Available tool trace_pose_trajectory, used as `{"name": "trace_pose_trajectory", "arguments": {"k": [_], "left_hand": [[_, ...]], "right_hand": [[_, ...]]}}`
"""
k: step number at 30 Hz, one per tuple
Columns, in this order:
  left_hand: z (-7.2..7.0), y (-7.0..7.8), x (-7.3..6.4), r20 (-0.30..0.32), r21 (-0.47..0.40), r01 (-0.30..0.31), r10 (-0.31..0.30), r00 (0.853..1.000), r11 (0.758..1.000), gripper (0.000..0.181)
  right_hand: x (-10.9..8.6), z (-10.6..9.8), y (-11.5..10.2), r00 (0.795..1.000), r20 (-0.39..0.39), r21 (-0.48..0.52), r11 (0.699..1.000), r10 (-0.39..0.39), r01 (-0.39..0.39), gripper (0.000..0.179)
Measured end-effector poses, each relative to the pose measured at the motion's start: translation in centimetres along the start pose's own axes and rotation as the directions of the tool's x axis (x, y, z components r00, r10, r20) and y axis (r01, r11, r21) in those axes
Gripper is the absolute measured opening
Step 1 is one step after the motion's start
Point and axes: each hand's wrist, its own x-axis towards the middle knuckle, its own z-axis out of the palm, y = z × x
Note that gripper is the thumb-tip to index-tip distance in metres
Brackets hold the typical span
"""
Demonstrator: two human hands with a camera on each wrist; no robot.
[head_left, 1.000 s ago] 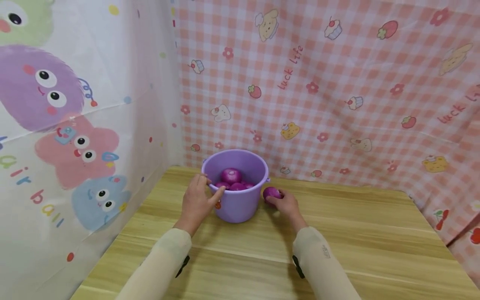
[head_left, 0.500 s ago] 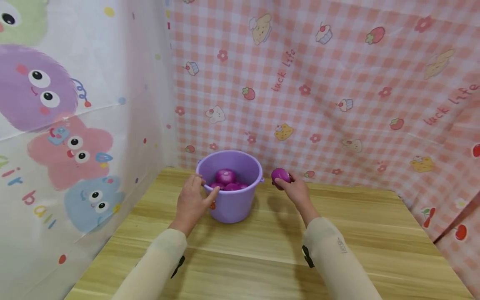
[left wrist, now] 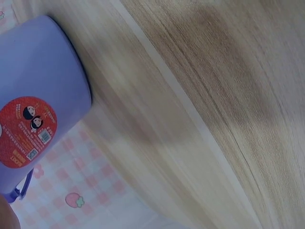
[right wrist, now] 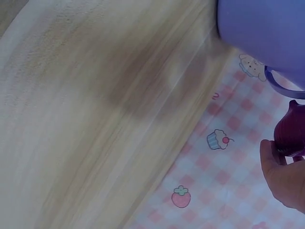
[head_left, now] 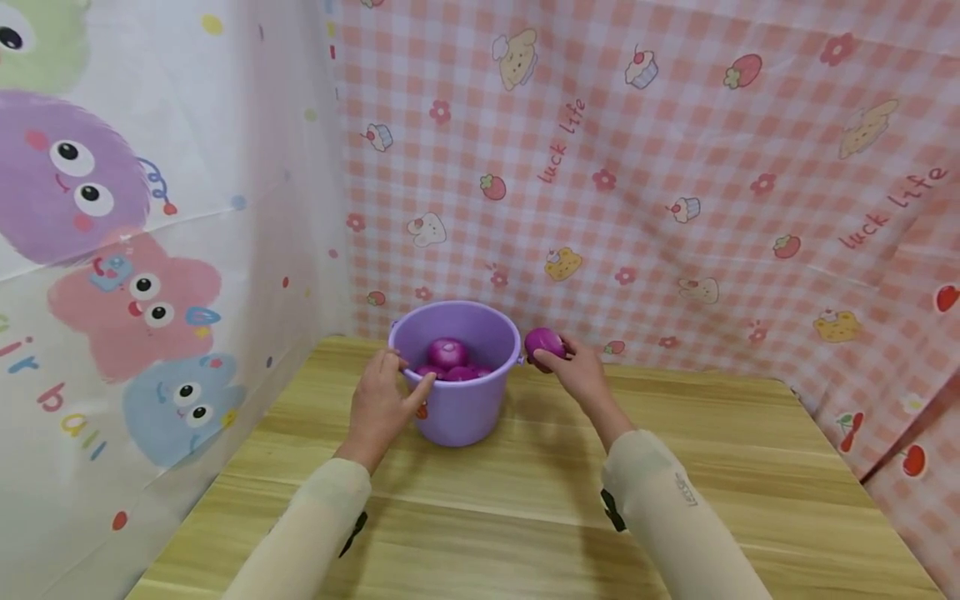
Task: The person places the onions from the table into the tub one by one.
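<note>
A purple bucket [head_left: 459, 417] stands upright on the wooden table, with several red onions [head_left: 447, 354] inside. My left hand [head_left: 381, 404] holds the bucket's near left rim, its fingers over the edge and the thumb along the front. In the left wrist view only a bit of that hand [left wrist: 7, 217] shows, by the bucket wall [left wrist: 43, 62]. My right hand [head_left: 581, 371] grips another red onion [head_left: 545, 347] off the table, just right of the rim. The right wrist view shows this onion's pointed tip [right wrist: 291, 106] and my thumb against its side.
Behind the table hangs a pink checked cloth [head_left: 600, 217]; a white cartoon-print cloth [head_left: 247, 150] borders the left. The bucket's handle [right wrist: 286, 90] hangs down its side. Bare wooden tabletop [head_left: 487, 517] lies in front of the bucket.
My right hand has lifted the red onion from beside the bucket's base to about rim height, first swinging right, then back toward the bucket. My left hand stays on the rim.
</note>
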Motion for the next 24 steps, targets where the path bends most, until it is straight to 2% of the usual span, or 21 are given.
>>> {"name": "trace_pose_trajectory", "arguments": {"k": [4, 11, 21, 24], "left_hand": [[0.2, -0.1, 0.0, -0.01, -0.003, -0.01, 0.01, 1.0, 1.0, 0.042], [0.3, -0.1, 0.0, -0.01, 0.002, 0.006, -0.006, 1.0, 1.0, 0.042], [0.0, 0.0, -0.1, 0.009, 0.004, 0.015, -0.015, 1.0, 1.0, 0.04], [0.1, 0.0, 0.0, 0.007, -0.001, 0.005, -0.005, 1.0, 1.0, 0.04]], "right_hand": [[-0.1, -0.1, 0.6, 1.0, -0.017, -0.017, 1.0, -0.014, 0.014, 0.056], [-0.3, -0.3, 1.3, 1.0, -0.01, -0.038, 0.999, 0.023, -0.023, 0.064], [-0.2, -0.1, 1.4, 1.0, -0.001, -0.091, 0.996, 0.016, -0.016, 0.063], [-0.1, 0.0, 2.7, 1.0, 0.016, -0.163, 0.987, -0.006, 0.009, 0.064]]}}
